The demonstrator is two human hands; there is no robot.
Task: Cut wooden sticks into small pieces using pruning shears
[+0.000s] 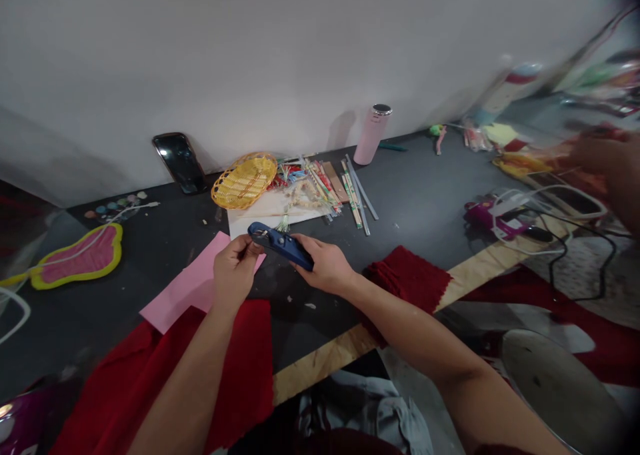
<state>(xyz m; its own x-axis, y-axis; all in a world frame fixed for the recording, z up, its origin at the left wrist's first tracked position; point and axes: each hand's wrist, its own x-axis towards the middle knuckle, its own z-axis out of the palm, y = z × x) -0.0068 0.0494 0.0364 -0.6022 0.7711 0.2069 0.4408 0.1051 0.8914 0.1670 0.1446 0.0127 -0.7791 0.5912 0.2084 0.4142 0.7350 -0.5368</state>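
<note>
My right hand (327, 263) is wrapped round the right end of a dark blue plier-like hand tool (284, 243) with a rounded open loop and metal parts at its left end. Its exact kind I cannot make out. At that loop, my left hand (234, 268) is closed in a pinch; whatever lies between the fingertips is hidden. Both hands are raised over the dark table. Beneath the left hand lies a pink sheet (187, 285), partly covered by red cloth (245, 361). Another folded red cloth (407, 278) with a zigzag edge lies near my right forearm.
At the back are a phone (180, 163) leaning on the wall, a yellow woven basket (245, 180), several straws and sticks (353, 195), and a pink bottle (373, 135). A purple glue gun-like tool (495, 218) with cords lies right, near another person's blurred hand (600, 155).
</note>
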